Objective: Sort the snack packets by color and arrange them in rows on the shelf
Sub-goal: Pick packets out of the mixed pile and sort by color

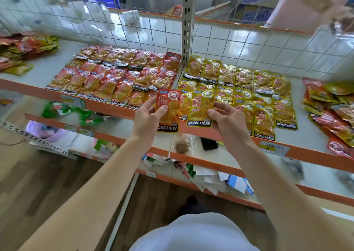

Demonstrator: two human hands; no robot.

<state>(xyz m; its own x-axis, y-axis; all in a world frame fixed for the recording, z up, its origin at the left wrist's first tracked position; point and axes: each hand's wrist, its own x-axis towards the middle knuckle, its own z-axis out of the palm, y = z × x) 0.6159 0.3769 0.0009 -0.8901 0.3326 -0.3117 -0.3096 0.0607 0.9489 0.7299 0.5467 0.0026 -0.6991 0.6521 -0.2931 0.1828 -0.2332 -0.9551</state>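
A: Grips?
B: Pinching red Konchew packet [168,109] w/ L hand [147,116], yellow Konchew packet [201,110] w/ R hand [228,118]. Held side by side, just in front of upright post [186,21].
A: Why there?
B: Prob. sorting by colour: red rows [115,78] left of post, yellow rows [249,82] right. Unsorted farther out: left heap [24,49], right heap [329,107].

Seemingly wooden floor [38,183], pale tiles [239,40]

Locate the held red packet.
Head view, centre: red packet in the left hand, over the shelf's front edge, left of the yellow packet in the right hand.
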